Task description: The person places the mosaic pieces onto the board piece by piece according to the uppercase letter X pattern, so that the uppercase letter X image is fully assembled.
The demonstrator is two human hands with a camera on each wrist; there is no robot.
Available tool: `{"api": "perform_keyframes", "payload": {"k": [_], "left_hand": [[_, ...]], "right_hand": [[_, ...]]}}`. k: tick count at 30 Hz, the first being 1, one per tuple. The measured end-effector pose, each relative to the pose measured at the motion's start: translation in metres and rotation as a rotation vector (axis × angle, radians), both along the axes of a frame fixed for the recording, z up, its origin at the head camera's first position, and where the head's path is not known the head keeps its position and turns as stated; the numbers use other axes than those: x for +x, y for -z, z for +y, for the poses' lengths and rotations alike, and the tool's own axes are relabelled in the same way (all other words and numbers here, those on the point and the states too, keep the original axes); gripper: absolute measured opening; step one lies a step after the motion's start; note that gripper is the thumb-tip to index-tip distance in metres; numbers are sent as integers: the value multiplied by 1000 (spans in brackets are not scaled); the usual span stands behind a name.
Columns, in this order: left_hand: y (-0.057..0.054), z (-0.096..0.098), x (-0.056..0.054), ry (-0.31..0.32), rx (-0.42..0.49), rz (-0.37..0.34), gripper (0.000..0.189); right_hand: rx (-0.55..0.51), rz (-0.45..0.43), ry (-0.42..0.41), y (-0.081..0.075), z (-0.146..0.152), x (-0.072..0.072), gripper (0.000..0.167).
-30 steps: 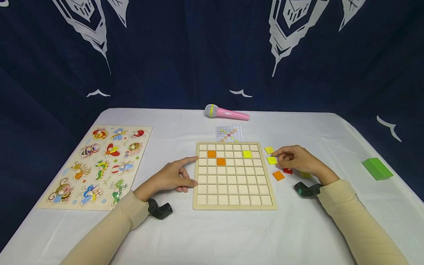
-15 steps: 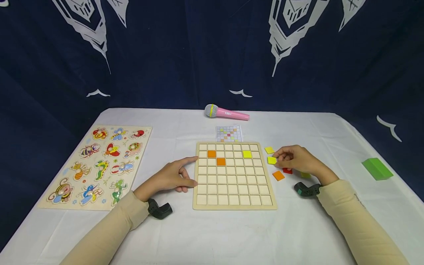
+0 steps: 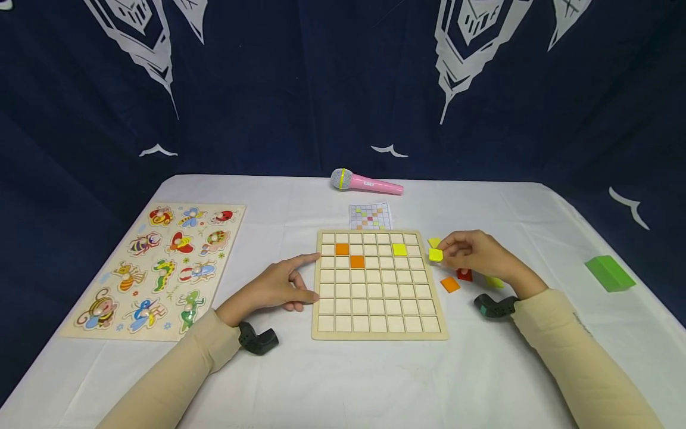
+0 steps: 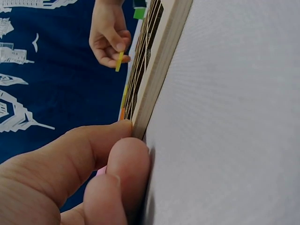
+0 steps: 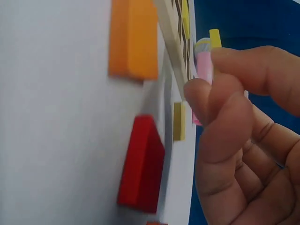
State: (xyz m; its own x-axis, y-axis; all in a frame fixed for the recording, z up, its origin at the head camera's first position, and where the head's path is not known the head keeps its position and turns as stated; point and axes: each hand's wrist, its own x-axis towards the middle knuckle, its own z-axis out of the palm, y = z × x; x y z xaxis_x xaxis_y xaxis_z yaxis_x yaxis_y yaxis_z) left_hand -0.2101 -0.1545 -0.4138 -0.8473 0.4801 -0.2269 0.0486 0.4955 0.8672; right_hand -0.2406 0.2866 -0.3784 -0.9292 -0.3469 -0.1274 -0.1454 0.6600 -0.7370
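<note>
My right hand (image 3: 471,253) pinches a yellow square tile (image 3: 436,255) between thumb and fingertips, lifted off the cloth just right of the wooden grid board (image 3: 383,335). In the right wrist view the tile (image 5: 215,38) stands edge-on at the fingertips. My left hand (image 3: 278,285) rests beside the board, with index finger and thumb touching its left edge; the left wrist view shows the fingertips at that wooden edge (image 4: 161,65). Set in the grid are two orange tiles, one of them the upper orange tile (image 3: 342,249), and a yellow tile (image 3: 399,249).
Near the right hand lie an orange tile (image 3: 450,285), a red tile (image 3: 464,274) and yellow tiles, one partly behind the fingers. A printed pattern card (image 3: 370,216) and pink microphone (image 3: 375,185) lie beyond the board. An insect puzzle (image 3: 155,274) is left; a green block (image 3: 611,273) right.
My right hand has raised the yellow tile off the cloth and shifted it slightly left and up. My left hand stays at the board's edge.
</note>
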Motion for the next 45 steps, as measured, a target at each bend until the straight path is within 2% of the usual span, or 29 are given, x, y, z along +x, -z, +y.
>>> {"api": "perform_keyframes", "payload": {"k": [8, 12, 18, 21, 30, 45], "left_hand": [[-1, 1, 1, -3, 4, -9, 92], [-2, 1, 1, -3, 1, -6, 91], [-3, 1, 2, -5, -3, -3, 91], [-3, 1, 2, -5, -6, 4, 91], [-4, 1, 2, -6, -8, 9, 91], [-3, 0, 1, -2, -5, 5, 91]], "right_hand": [[-213, -107, 18, -1, -13, -3, 36], [-264, -159, 39, -4, -22, -4, 38], [-323, -194, -7, -2, -33, -9, 36], [-328, -215, -21, 0, -40, -12, 36], [-213, -260, -21, 0, -63, -15, 35], [-186, -236, -104, -2, -77, -17, 32]]}}
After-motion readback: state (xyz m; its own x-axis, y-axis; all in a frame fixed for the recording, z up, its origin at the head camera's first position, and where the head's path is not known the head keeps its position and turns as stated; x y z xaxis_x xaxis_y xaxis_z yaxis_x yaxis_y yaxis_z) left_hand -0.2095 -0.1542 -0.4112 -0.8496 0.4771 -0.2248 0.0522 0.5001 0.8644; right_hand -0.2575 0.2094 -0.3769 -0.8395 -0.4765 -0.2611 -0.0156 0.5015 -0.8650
